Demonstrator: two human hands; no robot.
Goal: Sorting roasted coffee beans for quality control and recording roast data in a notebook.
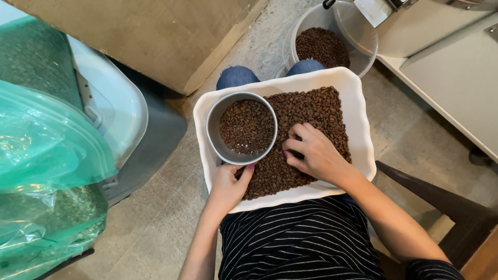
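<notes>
brown beans lie under the right hand, whose fingers are curled loosely into the heap, palm down, pinching nothing i can make out. the left hand grips the near rim of the metal tin, thumb on its edge; the tin sits tilted on the white tray, part full, just left of the right hand. the tray rests on the lap, so a knee shift or a hard sweep could, i judge, spill beans onto the floor. a tub of beans stands beyond.
</notes>
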